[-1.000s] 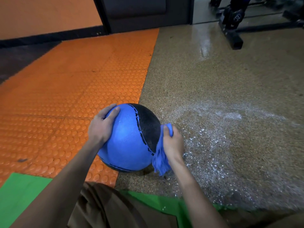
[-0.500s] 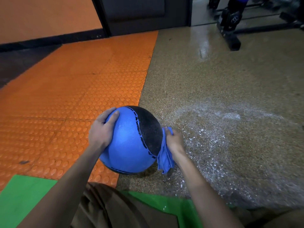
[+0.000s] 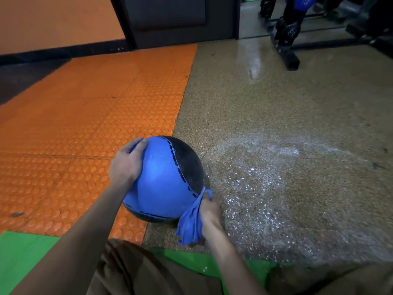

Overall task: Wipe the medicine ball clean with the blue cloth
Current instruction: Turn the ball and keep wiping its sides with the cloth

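right hand and blue cloth have slid down the ball, from about 3 o'clock on it a second ago to about 4 o'clock now, close to the floor. left hand has kept its place.

right fingers: curled in, bunching the cloth against the ball's lower right side. fingertips hidden behind cloth and ball. loose folds of cloth hang below the hand toward 6 o'clock.

left fingers: spread and lying nearly flat over the ball at about 10 o'clock, palm pressed on the blue panel. they hold nothing, only brace the ball. both forearms are bare and run in from the bottom edge.

medicine ball: blue on the near and left side, black on the far right side, with a ragged dark seam between. fine droplets or specks show on the blue. it sits low and centre in view, on the join between the orange studded mat and the speckled floor.

at 3 o'clock from the ball, a wide whitish wet or foamy patch lies on the speckled floor. green mat at 7 o'clock of the view, with brown trousers at 6 o'clock. dark door at 12 o'clock, orange wall at 11 o'clock. black weight rack at 1 o'clock, well apart from the ball.
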Action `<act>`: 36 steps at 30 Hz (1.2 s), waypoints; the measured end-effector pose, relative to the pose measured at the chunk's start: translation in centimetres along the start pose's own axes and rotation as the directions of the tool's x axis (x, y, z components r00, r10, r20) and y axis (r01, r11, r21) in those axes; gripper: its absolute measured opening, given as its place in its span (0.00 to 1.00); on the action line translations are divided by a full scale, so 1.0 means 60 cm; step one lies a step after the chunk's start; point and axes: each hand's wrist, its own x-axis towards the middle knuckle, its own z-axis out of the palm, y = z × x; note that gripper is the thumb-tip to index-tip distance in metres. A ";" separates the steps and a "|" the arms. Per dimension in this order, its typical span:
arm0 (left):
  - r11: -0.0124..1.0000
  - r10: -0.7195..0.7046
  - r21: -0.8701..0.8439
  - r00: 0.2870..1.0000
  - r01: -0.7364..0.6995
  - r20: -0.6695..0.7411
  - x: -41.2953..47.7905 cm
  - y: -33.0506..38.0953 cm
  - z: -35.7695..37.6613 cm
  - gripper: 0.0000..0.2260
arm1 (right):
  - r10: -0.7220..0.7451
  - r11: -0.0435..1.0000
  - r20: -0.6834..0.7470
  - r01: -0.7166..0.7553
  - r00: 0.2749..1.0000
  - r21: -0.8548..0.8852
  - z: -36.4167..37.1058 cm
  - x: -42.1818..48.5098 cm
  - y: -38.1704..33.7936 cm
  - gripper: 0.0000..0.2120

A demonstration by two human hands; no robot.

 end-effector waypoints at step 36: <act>0.994 -0.078 0.090 0.991 0.069 0.107 0.080 0.015 0.046 0.36 | -0.628 0.777 -0.197 0.595 0.753 -0.204 0.024 -0.005 -0.030 0.17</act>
